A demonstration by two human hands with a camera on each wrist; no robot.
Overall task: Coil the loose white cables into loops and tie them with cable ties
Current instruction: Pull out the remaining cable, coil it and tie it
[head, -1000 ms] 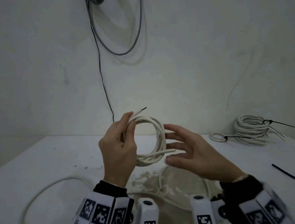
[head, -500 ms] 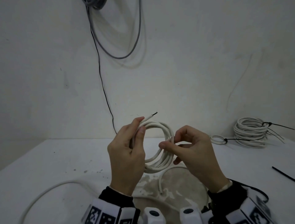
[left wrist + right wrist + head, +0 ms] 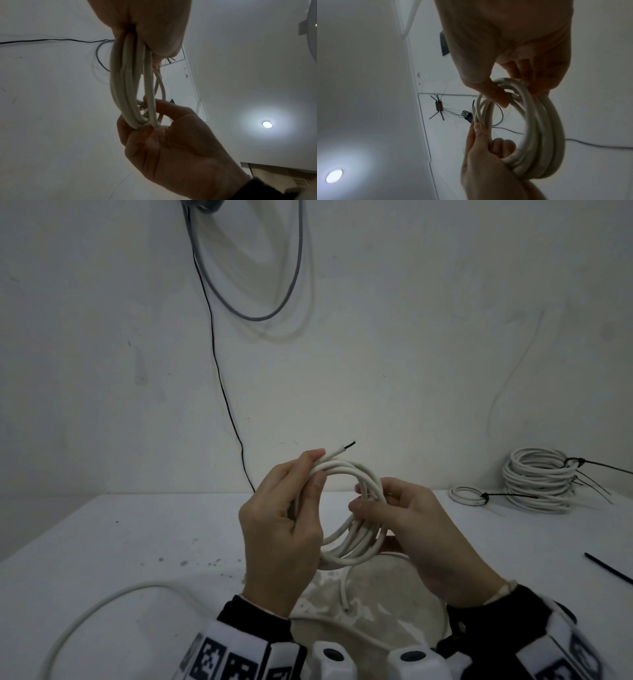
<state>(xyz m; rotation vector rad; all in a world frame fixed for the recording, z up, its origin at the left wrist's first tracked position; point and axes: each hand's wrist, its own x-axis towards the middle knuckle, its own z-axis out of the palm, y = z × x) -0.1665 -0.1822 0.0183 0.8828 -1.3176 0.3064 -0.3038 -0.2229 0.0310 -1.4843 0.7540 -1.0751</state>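
Observation:
A white cable coil [image 3: 356,546] of several turns is held upright above the table [image 3: 137,542] in the head view. My left hand [image 3: 313,470] grips its left side, thumb over the strands, and a short end with a black tip [image 3: 342,449] sticks up past the fingers. My right hand [image 3: 363,498] pinches the right side of the coil between thumb and fingers. In the left wrist view the coil [image 3: 126,88] hangs between both hands. The right wrist view shows the thumb [image 3: 494,94] pressed on the coil [image 3: 542,128].
A stack of tied white coils [image 3: 537,481] and a small tied coil [image 3: 467,495] lie at the back right. A black cable tie [image 3: 608,568] lies at the right edge. Loose white cables [image 3: 102,607] lie on the table under and left of my hands. A grey cable [image 3: 260,313] hangs on the wall.
My right hand, open beside the coil a second ago, has closed and pinched the coil's right side, taking in the loose end that stuck out. Both hands shifted slightly right.

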